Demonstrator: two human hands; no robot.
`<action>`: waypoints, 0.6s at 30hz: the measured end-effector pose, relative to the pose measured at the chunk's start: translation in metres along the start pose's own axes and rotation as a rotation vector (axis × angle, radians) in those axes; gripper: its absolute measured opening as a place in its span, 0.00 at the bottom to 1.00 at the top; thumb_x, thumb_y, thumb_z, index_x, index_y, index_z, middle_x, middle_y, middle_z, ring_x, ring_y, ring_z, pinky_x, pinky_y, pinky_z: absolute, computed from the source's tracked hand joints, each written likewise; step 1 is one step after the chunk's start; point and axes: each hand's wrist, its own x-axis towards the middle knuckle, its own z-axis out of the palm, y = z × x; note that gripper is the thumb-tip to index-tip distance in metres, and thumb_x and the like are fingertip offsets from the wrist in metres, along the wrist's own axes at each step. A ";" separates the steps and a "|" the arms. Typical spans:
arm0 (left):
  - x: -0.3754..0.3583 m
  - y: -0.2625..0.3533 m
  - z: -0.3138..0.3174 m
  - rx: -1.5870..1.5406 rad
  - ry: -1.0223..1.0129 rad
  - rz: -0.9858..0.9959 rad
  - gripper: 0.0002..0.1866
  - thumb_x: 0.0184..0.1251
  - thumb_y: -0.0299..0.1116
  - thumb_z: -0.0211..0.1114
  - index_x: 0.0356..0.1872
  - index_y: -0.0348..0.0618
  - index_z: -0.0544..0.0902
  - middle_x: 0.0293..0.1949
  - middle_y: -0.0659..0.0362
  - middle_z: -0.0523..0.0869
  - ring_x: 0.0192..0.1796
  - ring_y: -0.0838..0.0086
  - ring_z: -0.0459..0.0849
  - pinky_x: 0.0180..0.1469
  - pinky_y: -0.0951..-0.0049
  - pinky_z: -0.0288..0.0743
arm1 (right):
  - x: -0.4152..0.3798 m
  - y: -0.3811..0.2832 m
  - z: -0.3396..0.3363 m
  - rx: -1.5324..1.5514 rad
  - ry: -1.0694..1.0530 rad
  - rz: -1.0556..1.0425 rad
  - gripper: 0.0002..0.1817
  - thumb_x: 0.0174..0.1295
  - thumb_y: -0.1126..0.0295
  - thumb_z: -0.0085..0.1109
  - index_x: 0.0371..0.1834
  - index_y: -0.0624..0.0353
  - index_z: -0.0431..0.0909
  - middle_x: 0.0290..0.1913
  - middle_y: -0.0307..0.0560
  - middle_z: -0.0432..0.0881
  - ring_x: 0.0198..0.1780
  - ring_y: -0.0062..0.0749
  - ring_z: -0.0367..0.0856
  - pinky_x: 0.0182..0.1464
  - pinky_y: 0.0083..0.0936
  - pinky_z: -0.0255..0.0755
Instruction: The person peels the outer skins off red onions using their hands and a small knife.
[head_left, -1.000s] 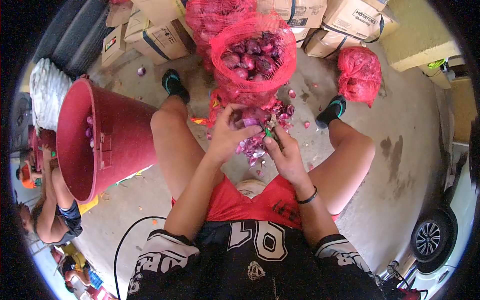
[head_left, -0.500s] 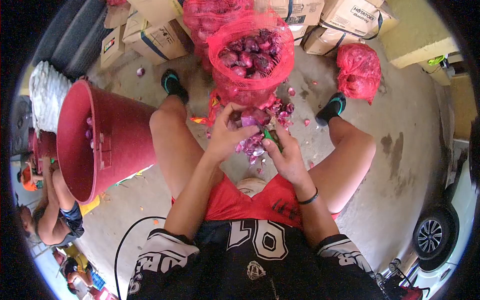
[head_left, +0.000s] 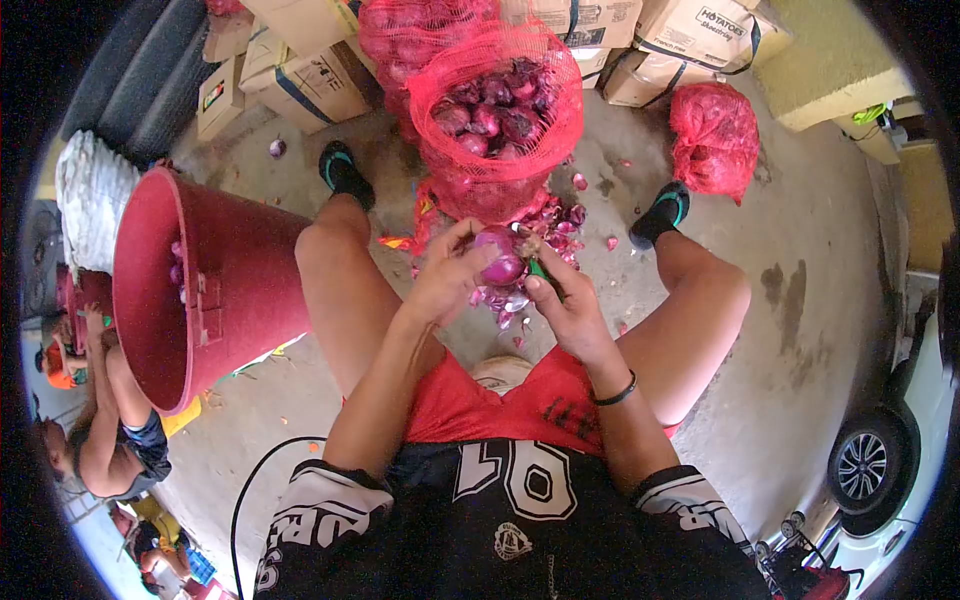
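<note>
Between my legs, my left hand (head_left: 447, 280) is closed around a red onion (head_left: 502, 262), its smooth purple side showing. My right hand (head_left: 570, 306) grips a small green-handled knife (head_left: 538, 268) close against the onion's right side; most of the blade is hidden. Dry brownish skin shows between the fingers and the onion. Beneath both hands, peeled onion skins (head_left: 507, 300) lie scattered on the floor. Just beyond them stands an open red mesh sack (head_left: 495, 180) filled with unpeeled red onions (head_left: 500, 108).
To the left, a large red tub (head_left: 250, 270) leans with a few onions inside. A tied mesh bag (head_left: 712, 140) sits at the right, past my foot. Cardboard boxes (head_left: 310, 85) line the back. Other people (head_left: 110, 430) work at far left; a car wheel (head_left: 862, 468) is at right.
The onion has turned in my left hand, and the loose purple skin over it has come away, baring a smooth, shiny side. My right hand stays nearly in place with the knife.
</note>
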 end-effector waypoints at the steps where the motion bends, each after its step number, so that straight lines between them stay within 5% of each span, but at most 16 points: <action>1: 0.003 -0.003 -0.009 0.113 -0.039 0.066 0.10 0.67 0.30 0.63 0.45 0.38 0.76 0.41 0.58 0.83 0.43 0.76 0.83 0.46 0.74 0.79 | 0.000 -0.001 0.000 -0.011 0.003 -0.004 0.26 0.66 0.73 0.57 0.68 0.65 0.67 0.58 0.59 0.79 0.59 0.35 0.78 0.62 0.28 0.68; 5: 0.003 -0.008 -0.015 0.028 0.009 -0.026 0.13 0.66 0.29 0.63 0.49 0.36 0.76 0.44 0.57 0.84 0.47 0.75 0.83 0.50 0.73 0.78 | 0.006 0.018 -0.001 -0.155 0.010 -0.092 0.26 0.65 0.73 0.59 0.67 0.64 0.69 0.54 0.56 0.82 0.54 0.32 0.80 0.59 0.28 0.70; 8: 0.002 -0.007 -0.008 -0.067 0.101 -0.022 0.21 0.67 0.34 0.63 0.56 0.35 0.72 0.49 0.53 0.83 0.48 0.67 0.85 0.49 0.62 0.83 | 0.012 0.012 -0.004 -0.129 -0.024 -0.079 0.26 0.64 0.73 0.60 0.67 0.62 0.69 0.51 0.55 0.83 0.50 0.31 0.82 0.57 0.28 0.72; 11: -0.003 -0.006 -0.021 0.044 -0.022 -0.014 0.24 0.66 0.33 0.63 0.60 0.34 0.70 0.51 0.52 0.83 0.49 0.65 0.85 0.52 0.60 0.82 | 0.010 -0.005 -0.002 -0.110 -0.064 -0.069 0.26 0.64 0.74 0.59 0.66 0.60 0.70 0.51 0.55 0.83 0.49 0.30 0.82 0.55 0.28 0.73; 14: -0.003 -0.009 -0.024 0.051 -0.010 -0.072 0.22 0.64 0.28 0.66 0.58 0.36 0.73 0.46 0.57 0.83 0.43 0.74 0.84 0.44 0.73 0.80 | 0.009 0.024 -0.012 -0.208 0.003 -0.033 0.25 0.65 0.74 0.58 0.67 0.57 0.71 0.52 0.55 0.83 0.49 0.31 0.83 0.54 0.27 0.73; 16: -0.005 -0.017 -0.026 0.041 0.089 -0.100 0.22 0.64 0.27 0.66 0.58 0.37 0.74 0.47 0.58 0.83 0.45 0.74 0.84 0.43 0.72 0.80 | 0.017 0.045 -0.025 -0.249 0.067 -0.049 0.26 0.67 0.74 0.55 0.69 0.53 0.68 0.54 0.57 0.82 0.53 0.35 0.83 0.54 0.29 0.73; 18: -0.009 -0.003 -0.004 -0.092 0.075 -0.097 0.21 0.63 0.24 0.66 0.57 0.38 0.74 0.46 0.59 0.82 0.45 0.73 0.83 0.42 0.71 0.81 | 0.015 0.035 -0.028 -0.324 0.039 0.116 0.27 0.70 0.70 0.52 0.72 0.57 0.63 0.44 0.47 0.81 0.39 0.28 0.77 0.46 0.26 0.72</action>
